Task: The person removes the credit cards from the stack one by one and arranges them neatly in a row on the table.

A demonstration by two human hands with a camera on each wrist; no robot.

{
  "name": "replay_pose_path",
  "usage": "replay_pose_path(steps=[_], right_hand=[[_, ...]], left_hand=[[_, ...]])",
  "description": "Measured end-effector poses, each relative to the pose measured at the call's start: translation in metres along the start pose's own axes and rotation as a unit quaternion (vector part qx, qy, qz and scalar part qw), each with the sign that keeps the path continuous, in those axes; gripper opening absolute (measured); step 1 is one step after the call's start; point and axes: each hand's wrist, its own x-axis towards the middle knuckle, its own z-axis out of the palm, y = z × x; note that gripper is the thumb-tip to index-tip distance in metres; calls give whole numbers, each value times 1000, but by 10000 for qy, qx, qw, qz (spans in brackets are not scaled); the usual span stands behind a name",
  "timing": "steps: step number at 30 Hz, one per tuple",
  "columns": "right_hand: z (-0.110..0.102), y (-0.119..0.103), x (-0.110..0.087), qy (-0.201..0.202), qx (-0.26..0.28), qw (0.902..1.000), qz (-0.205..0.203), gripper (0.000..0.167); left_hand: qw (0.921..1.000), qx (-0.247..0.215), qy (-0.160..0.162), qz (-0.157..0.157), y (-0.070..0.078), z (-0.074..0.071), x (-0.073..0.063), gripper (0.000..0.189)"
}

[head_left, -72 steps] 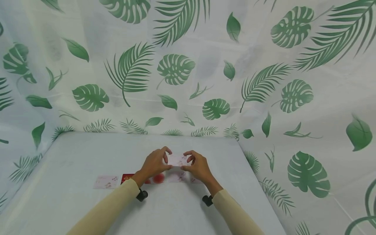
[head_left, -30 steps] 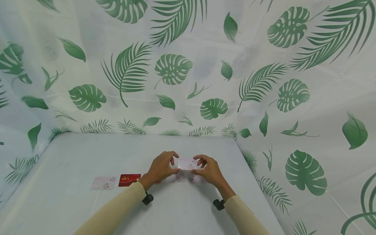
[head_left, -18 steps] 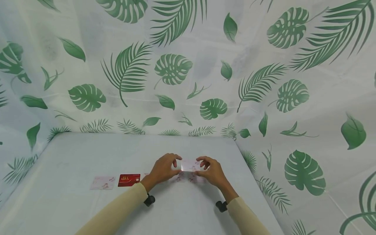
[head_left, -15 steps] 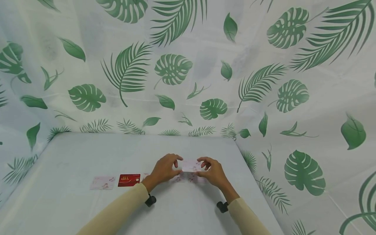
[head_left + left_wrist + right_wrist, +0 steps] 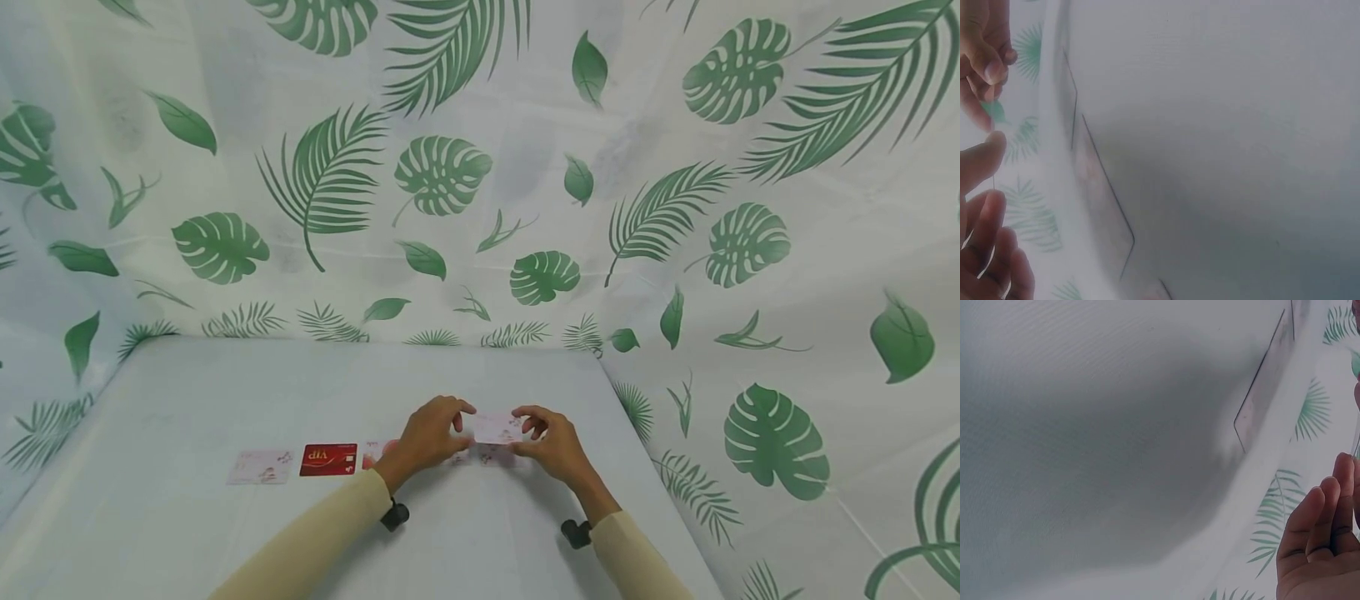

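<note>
A pale pink card with a small floral print (image 5: 498, 427) is held above the table between both hands in the head view. My left hand (image 5: 431, 433) pinches its left edge with thumb and index finger. At the opposite edge, the thumb and index finger of my right hand (image 5: 557, 443) grip it. Beneath it, another pale pink card (image 5: 497, 457) lies on the table, partly covered. In the left wrist view, the held card appears only as a thin line beside my left hand (image 5: 988, 219). The right wrist view catches part of my right hand (image 5: 1322, 534).
Farther left in the same row lie a pale pink card (image 5: 260, 467), a red VIP card (image 5: 328, 459) and a white card with red shapes (image 5: 372, 453), partly behind the left hand. The white table (image 5: 187, 400) meets a leaf-print curtain (image 5: 465, 317) at its back edge.
Both hands have moved right and slightly nearer with the pink card between them. The red VIP card and part of the white card with red shapes have come out from behind the left arm.
</note>
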Motion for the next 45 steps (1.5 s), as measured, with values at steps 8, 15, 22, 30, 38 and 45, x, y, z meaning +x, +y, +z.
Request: replay_pose_path(steps=[8, 15, 22, 30, 38, 45], right_hand=[[-5, 3, -2, 35, -62, 9999, 86, 53], [-9, 8, -4, 56, -80, 9999, 98, 53], [-12, 12, -4, 95, -72, 9998, 164, 53], [-14, 21, -5, 89, -90, 9996, 267, 53], [-17, 25, -4, 118, -69, 9994, 314, 54], [-19, 29, -5, 112, -50, 9989, 452, 54]], left_hand=[[10000, 48, -66, -22, 3, 8, 5, 46], [9999, 57, -17, 85, 6, 15, 8, 45], [9999, 28, 42, 139, 10, 19, 10, 46], [9999, 50, -16, 106, 11, 26, 13, 46], [9999, 102, 32, 91, 15, 30, 15, 47], [9999, 111, -10, 37, 16, 35, 17, 46]])
